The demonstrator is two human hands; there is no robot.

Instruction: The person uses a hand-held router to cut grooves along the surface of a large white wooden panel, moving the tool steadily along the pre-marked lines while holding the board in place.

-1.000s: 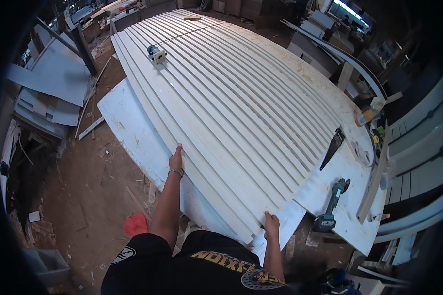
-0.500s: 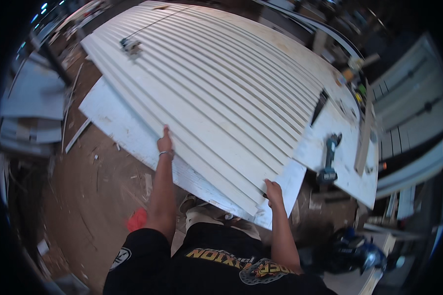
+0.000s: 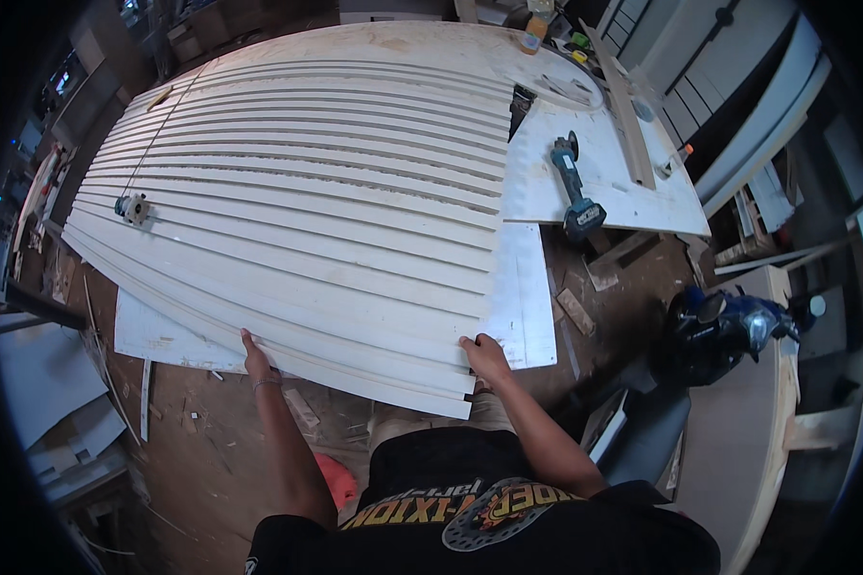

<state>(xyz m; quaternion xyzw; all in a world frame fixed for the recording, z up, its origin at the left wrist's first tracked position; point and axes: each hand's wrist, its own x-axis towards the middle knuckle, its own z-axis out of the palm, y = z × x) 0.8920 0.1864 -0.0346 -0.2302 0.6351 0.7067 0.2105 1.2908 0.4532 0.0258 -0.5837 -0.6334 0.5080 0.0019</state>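
Observation:
A large white panel point(image 3: 355, 254) with long parallel grooves lies across the worktable, its near edge reaching out over my thighs. My left hand point(image 3: 256, 359) grips that near edge, thumb on top and fingers hidden beneath. At the panel's right end my right hand point(image 3: 486, 357) is closed on the edge close to the near corner, again with the thumb above. A small trim router point(image 3: 132, 208) stands on the panel's far left part, its cord running away over the grooves. Below the panel, a smooth white sheet point(image 3: 532, 302) shows at the right and left.
On the board point(image 3: 633, 196) to the right lies a teal cordless angle grinder point(image 3: 575, 187). A long wooden strip point(image 3: 623, 115) and a bottle point(image 3: 534, 34) are beyond it. A dark motorbike point(image 3: 729, 331) stands at the right. Offcuts and a red cloth-like item point(image 3: 336, 479) lie on the floor.
The grooved panel has come toward my body, its near edge now past the white sheet's edge. Both hands keep their grip. My view has turned to the right.

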